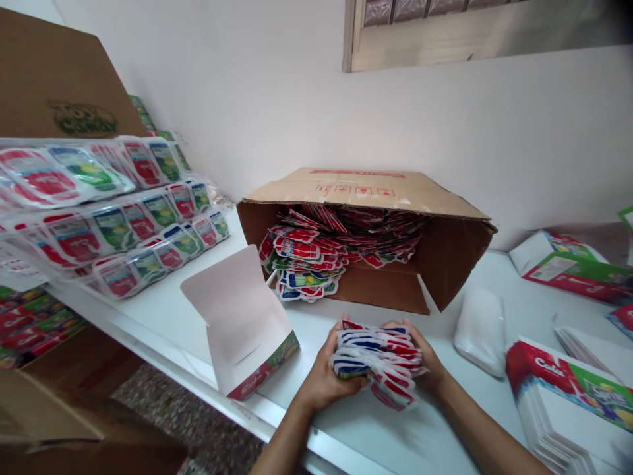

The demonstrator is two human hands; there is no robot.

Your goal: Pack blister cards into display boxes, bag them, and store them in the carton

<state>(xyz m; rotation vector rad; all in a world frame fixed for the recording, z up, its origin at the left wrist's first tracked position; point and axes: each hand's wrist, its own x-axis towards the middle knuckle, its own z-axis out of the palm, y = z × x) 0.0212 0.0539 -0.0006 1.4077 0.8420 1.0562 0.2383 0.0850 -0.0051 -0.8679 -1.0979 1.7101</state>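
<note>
Both my hands clasp a thick stack of flat printed packets (pixel 378 359), red, white, blue and green, held just above the white table (pixel 163 310). My left hand (pixel 324 376) grips the stack's left side with fingers curled round it. My right hand (pixel 425 359) presses on the stack's right side. Right behind the stack, a brown cardboard box (pixel 390 198) lies on its side, open toward me, with several more such packets (pixel 309 260) spilling from its mouth. An open small white carton (pixel 242 323) with a red and green printed side stands to the left of my hands.
Rows of blister-packed goods (pixel 113 218) lie stacked on the left under a big brown box (pixel 54 79). Flat printed cartons (pixel 568 396) are piled at the right front, others (pixel 564 264) at the far right. A white plastic piece (pixel 479 330) lies beside the box. The table edge runs diagonally below my arms.
</note>
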